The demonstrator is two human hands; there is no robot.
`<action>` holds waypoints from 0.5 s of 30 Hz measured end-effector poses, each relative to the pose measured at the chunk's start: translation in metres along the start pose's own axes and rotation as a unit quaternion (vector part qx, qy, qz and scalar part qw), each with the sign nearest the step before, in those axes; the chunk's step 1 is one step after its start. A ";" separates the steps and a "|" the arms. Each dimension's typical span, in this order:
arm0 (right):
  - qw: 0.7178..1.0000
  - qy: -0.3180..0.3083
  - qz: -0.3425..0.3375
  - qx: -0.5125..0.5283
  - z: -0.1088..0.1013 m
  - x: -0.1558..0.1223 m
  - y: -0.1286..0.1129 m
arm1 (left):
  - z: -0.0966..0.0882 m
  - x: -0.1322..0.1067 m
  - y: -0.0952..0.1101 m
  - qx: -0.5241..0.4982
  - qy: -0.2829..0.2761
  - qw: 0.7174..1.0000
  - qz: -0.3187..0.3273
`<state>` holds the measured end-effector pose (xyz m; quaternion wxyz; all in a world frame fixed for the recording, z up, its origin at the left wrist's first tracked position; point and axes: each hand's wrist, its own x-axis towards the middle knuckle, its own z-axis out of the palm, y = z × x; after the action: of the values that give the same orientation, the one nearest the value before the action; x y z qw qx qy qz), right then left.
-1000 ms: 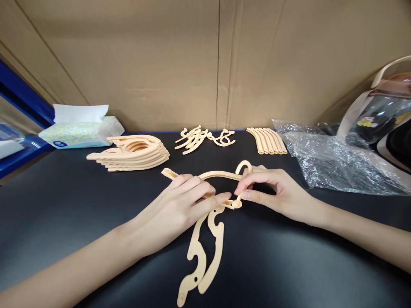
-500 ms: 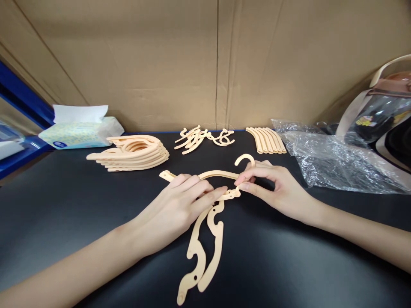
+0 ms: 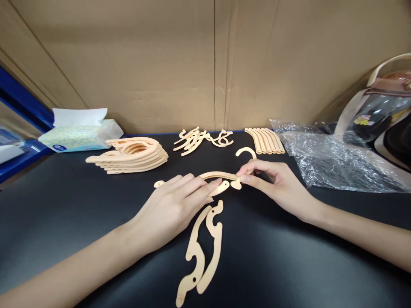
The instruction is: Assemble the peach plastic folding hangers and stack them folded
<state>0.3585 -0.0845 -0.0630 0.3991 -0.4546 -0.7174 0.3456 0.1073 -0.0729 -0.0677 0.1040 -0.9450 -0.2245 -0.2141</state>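
My right hand (image 3: 276, 177) is closed in a pinch on a cream hanger hook (image 3: 245, 149). Its curved tip points up and left, and its rounded base shows below my fingers. A long curved hanger bar (image 3: 218, 174) runs behind, between both hands. My left hand (image 3: 178, 201) lies over that bar and closes on a hanger arm piece (image 3: 221, 187), whose holed end sticks out just left of the hook's base, apart from it. Nearer me, two wavy hanger arms (image 3: 201, 256) (image 3: 218, 239) lie side by side on the black table (image 3: 272, 265).
Behind are stacked hanger arms (image 3: 138, 158), a loose pile of hooks (image 3: 192, 139) and a row of curved bars (image 3: 265, 141). A tissue pack (image 3: 77, 134) stands left. Clear plastic wrap (image 3: 330, 158) and a strapped bottle (image 3: 375, 115) are right. Cardboard (image 3: 154, 64) rises behind.
The hook's base and the end of the arm piece, together before, are now apart with a small gap. My left hand has shifted slightly left with its piece.
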 end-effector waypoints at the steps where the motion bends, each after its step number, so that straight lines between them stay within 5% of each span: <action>1: 1.000 -0.008 0.000 0.013 0.000 0.001 -0.001 | 0.000 0.000 0.000 -0.009 0.003 1.000 0.001; 15: 0.995 -0.088 0.008 0.042 -0.006 0.000 0.000 | -0.001 -0.001 -0.001 -0.101 -0.009 0.995 -0.005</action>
<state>0.3639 -0.0832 -0.0607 0.3504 -0.4116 -0.7307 0.4170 0.1051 -0.0727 -0.0670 0.0048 -0.9515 -0.2071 -0.2274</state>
